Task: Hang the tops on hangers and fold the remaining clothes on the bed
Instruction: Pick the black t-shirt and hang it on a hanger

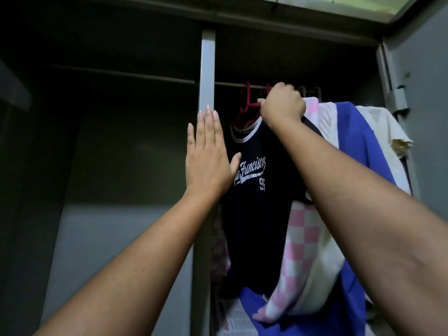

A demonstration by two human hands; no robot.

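A navy T-shirt (257, 197) with white "San Francisco" lettering hangs on a red hanger (246, 106) inside a dark wardrobe. My right hand (282, 105) is raised at the rail (230, 84), with its fingers curled round the top of the hanger at the shirt's collar. My left hand (208, 151) lies flat with straight fingers against the grey centre post (207, 69) of the wardrobe. Behind the navy shirt hang a pink-and-white checked top (303, 251), a blue top (351, 132) and a cream top (380, 127).
The wardrobe's left compartment (109, 141) is dark, with a bare rail across it. The open metal door (424, 93) with its hinge stands at the right. Blue fabric and printed paper (240, 321) lie at the wardrobe bottom.
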